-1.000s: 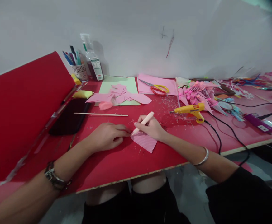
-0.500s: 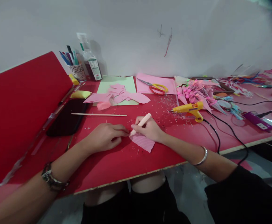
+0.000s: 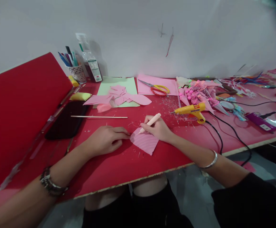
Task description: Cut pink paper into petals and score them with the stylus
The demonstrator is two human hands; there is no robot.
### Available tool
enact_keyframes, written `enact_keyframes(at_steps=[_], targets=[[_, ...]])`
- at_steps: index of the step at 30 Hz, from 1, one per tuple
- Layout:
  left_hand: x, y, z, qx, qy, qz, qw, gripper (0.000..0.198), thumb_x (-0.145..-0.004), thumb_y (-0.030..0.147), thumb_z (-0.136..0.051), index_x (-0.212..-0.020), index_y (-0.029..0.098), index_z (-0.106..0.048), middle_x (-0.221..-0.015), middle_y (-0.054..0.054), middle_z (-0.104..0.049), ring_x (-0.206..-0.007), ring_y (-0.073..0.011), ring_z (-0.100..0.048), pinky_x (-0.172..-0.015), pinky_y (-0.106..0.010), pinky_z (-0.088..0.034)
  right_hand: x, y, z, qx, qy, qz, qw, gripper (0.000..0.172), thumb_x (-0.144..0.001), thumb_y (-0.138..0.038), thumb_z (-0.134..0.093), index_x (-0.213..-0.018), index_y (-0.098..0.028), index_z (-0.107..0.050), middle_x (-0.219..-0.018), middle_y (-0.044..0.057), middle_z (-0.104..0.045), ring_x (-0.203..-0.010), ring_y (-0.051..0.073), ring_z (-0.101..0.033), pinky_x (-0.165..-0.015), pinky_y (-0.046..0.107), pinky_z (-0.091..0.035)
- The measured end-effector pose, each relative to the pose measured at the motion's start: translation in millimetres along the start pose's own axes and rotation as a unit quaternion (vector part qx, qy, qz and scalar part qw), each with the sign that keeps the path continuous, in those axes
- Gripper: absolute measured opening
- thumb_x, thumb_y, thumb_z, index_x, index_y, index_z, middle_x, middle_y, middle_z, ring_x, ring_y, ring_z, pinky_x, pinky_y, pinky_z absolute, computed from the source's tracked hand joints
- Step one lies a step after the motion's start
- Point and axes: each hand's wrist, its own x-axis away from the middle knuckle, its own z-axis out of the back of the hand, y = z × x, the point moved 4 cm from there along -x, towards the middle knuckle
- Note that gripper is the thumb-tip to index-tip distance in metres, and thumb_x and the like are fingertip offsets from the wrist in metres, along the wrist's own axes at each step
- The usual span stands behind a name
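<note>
A pink piece of paper (image 3: 144, 141) with pale curved stripes lies flat on the red tabletop (image 3: 119, 167). My right hand (image 3: 158, 129) is closed round a thick cream-coloured marker (image 3: 152, 123), held slanted, its tip at the upper part of the paper. Resting on the table, my left hand (image 3: 110, 138) has its fingers stretched out, the fingertips at the paper's left edge. A thin wooden stick (image 3: 99, 117) lies behind the left hand. Pink paper cut-outs (image 3: 121, 96) are piled on a light green sheet (image 3: 104, 83) farther back.
A yellow glue gun (image 3: 192, 110) with a black cord lies to the right. Scissors (image 3: 160, 89) rest on pink sheets (image 3: 149, 81). Pink cone-shaped crafts (image 3: 200, 93) are heaped at back right. A dark phone-like slab (image 3: 65, 122), bottle (image 3: 94, 68) and pen cup (image 3: 78, 73) stand left.
My right hand has moved the marker rightward across the paper from its left corner, uncovering more of the striped surface. My left hand stays nearly still.
</note>
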Motion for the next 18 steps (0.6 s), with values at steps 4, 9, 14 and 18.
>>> enact_keyframes(at_steps=[4,9,14,18], targets=[[-0.9,0.2,0.4,0.009,-0.004,0.003,1.0,0.038,-0.073,0.01,-0.04,-0.1,0.025,-0.062,-0.108,0.001,-0.063,-0.088,-0.0147,-0.061,-0.075,-0.025,-0.046,3.1,7.0,9.4,-0.014,0.009,-0.022,1.0,0.022,-0.076,-0.033,-0.053,-0.062,-0.019,-0.044,-0.054,-0.002,-0.054,-0.051,0.011,-0.053,-0.047,0.021,-0.037],[-1.6,-0.1,0.7,0.013,0.005,0.001,1.0,0.037,-0.073,0.011,-0.04,-0.098,0.025,-0.063,-0.106,0.0,-0.064,-0.087,-0.0146,-0.061,-0.075,-0.025,-0.047,7.1,11.3,21.5,0.009,0.028,-0.027,0.999,0.022,-0.076,-0.033,-0.053,-0.061,-0.019,-0.044,-0.054,-0.003,-0.054,-0.05,0.011,-0.051,-0.047,0.022,-0.036],[-1.6,0.4,0.9,0.015,0.005,0.001,1.0,0.039,-0.072,0.01,-0.04,-0.1,0.025,-0.063,-0.106,0.001,-0.064,-0.088,-0.0153,-0.061,-0.074,-0.026,-0.047,13.3,16.5,31.2,0.014,0.042,-0.029,0.999,0.024,-0.077,-0.034,-0.052,-0.061,-0.019,-0.043,-0.053,-0.003,-0.052,-0.05,0.011,-0.049,-0.047,0.022,-0.036],[-1.5,0.5,0.6,0.01,0.004,0.004,1.0,0.038,-0.073,0.01,-0.04,-0.1,0.025,-0.063,-0.107,0.001,-0.064,-0.088,-0.015,-0.061,-0.074,-0.025,-0.047,18.4,22.2,38.4,0.015,0.053,-0.033,0.998,0.024,-0.077,-0.035,-0.052,-0.062,-0.019,-0.044,-0.054,-0.002,-0.052,-0.051,0.011,-0.049,-0.048,0.022,-0.036]])
